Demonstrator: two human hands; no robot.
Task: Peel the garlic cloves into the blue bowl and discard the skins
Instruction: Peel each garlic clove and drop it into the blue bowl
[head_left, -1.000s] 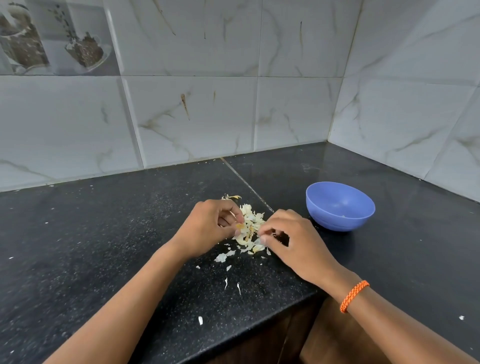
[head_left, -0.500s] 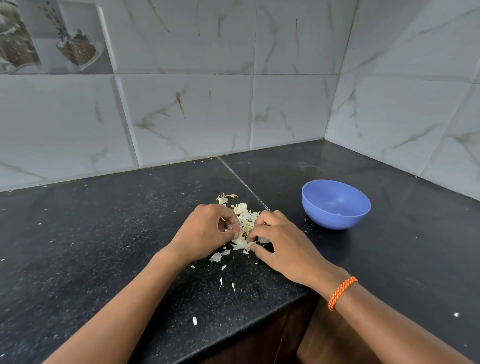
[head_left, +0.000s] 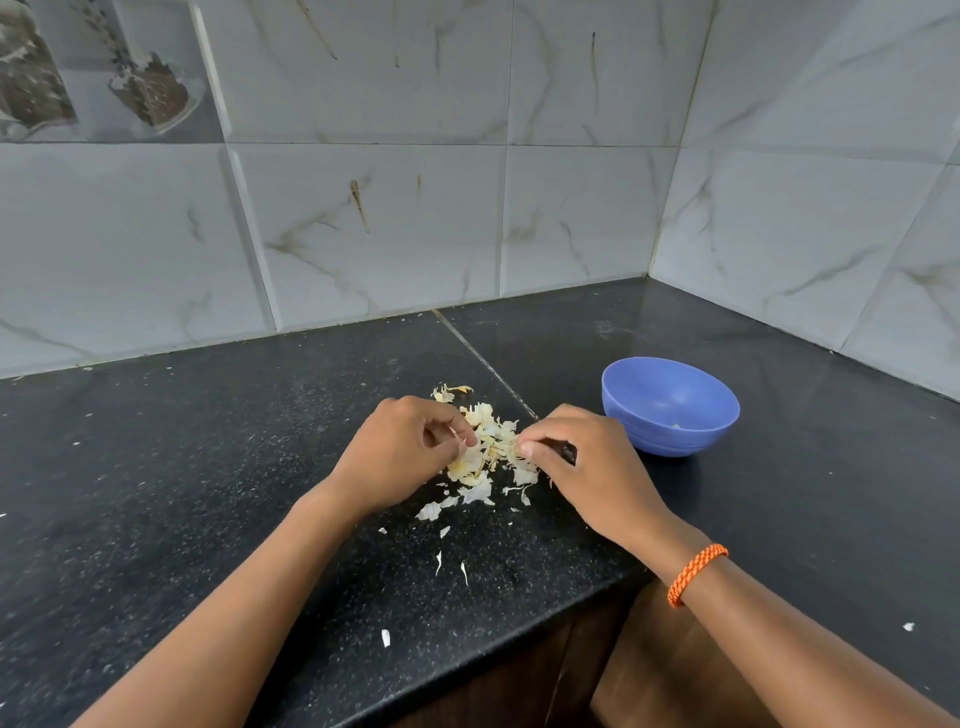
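A heap of pale garlic skins (head_left: 493, 441) lies on the black countertop (head_left: 208, 467) between my hands. My left hand (head_left: 405, 452) sits at the heap's left side, fingers curled, thumb and fingertips pinching a bit of skin. My right hand (head_left: 587, 462) is at the heap's right side, its curled fingertips pinching skins at the edge. Whether a clove is inside either hand is hidden. The blue bowl (head_left: 623, 410) stands just right of my right hand, with a small pale piece at its bottom.
Loose skin flakes (head_left: 439, 512) are scattered toward the counter's front edge (head_left: 467, 670). Tiled walls (head_left: 363, 208) meet in a corner behind and to the right of the bowl. An orange braided band (head_left: 696, 574) circles my right wrist.
My hands closed in over the skin heap half a second ago and have drawn slightly apart again. The bowl has not moved.
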